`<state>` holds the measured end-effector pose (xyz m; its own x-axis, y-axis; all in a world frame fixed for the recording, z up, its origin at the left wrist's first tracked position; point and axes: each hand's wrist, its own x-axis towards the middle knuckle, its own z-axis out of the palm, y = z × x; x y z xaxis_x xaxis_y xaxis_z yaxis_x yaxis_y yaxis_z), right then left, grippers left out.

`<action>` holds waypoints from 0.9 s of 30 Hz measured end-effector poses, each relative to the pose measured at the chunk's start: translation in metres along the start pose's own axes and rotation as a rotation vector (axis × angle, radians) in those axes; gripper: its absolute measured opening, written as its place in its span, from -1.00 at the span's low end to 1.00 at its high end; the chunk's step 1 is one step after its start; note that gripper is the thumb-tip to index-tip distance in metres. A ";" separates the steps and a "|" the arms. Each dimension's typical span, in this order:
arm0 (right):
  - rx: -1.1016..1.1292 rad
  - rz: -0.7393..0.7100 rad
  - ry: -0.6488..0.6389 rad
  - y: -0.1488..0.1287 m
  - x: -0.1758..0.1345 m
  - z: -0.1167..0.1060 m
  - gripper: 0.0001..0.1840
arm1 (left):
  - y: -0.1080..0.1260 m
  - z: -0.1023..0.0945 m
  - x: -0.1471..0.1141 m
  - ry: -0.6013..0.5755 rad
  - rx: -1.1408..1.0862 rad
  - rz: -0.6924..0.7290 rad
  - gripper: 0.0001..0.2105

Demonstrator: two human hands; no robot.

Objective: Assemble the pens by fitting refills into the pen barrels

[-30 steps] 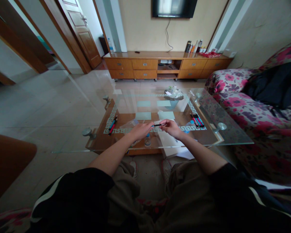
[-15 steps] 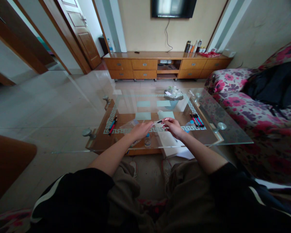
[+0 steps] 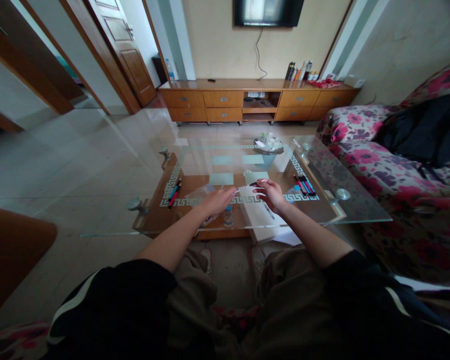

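Observation:
Above the glass table [image 3: 195, 220], my left hand [image 3: 220, 200] pinches a thin, pale pen piece [image 3: 242, 189], perhaps a refill, that points to the right. My right hand [image 3: 270, 194] holds a dark pen piece [image 3: 253, 184] between thumb and forefinger, with its other fingers loosely curled. A small gap separates the two pieces. On the left of the tabletop lie several black, red and blue pens [image 3: 174, 193]. To the right of my right hand is another group of pens [image 3: 305, 185].
A plastic bottle with a blue cap [image 3: 228, 218] shows through the glass near the front edge. A white box [image 3: 260, 220] is under the glass at the right. Beyond stands a lined waste basket [image 3: 269, 160]. A flowered sofa [image 3: 363, 155] flanks the table's right side.
My right hand has moved slightly right and up with the dark piece, opening a gap between it and the pale piece. My left hand has barely moved.

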<state>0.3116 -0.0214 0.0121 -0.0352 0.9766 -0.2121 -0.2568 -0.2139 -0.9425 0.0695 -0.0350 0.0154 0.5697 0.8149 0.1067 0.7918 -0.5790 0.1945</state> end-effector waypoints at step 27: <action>-0.440 -0.150 -0.046 0.008 0.009 -0.017 -0.66 | -0.006 0.018 0.007 0.108 -0.400 -0.018 -0.76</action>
<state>0.3253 -0.0150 -0.0018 -0.0739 0.9953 -0.0629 0.1711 -0.0495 -0.9840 0.0732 -0.0260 -0.0029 0.5132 0.8352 0.1977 0.6410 -0.5262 0.5588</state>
